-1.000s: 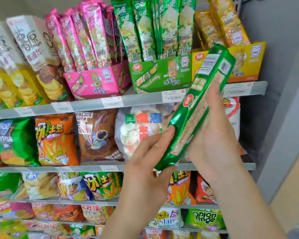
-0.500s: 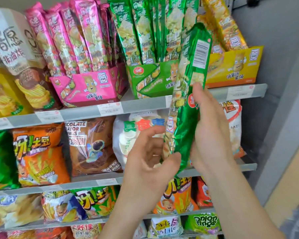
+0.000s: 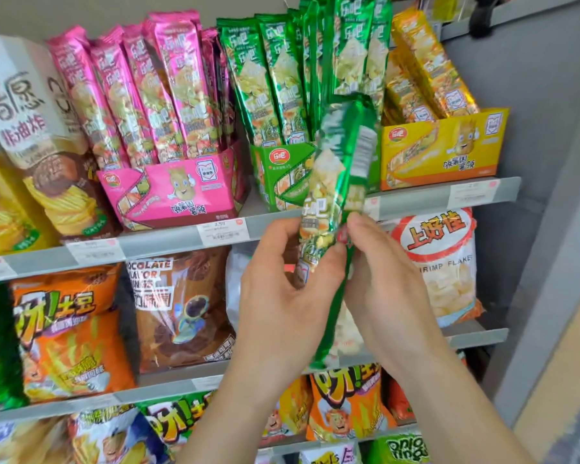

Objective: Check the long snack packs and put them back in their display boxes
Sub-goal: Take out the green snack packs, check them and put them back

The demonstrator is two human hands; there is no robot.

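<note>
While in two hands point(image 3: 282, 296) point(image 3: 387, 289), one pack point(image 3: 329, 182)

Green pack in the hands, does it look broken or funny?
Nothing looks broken. The green pack is just out of its green box: the left hand and right hand hold it nearly upright before the box. It is blurred, but no tear or spill shows.

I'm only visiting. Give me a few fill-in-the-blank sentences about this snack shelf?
The left hand and right hand both grip a long snack pack coloured ____.
The green display box stands between the pink display box and the ____ one.
The brown chocolate bag sits on the shelf ____ the pink display box.
Missing: green; yellow; below.
</note>
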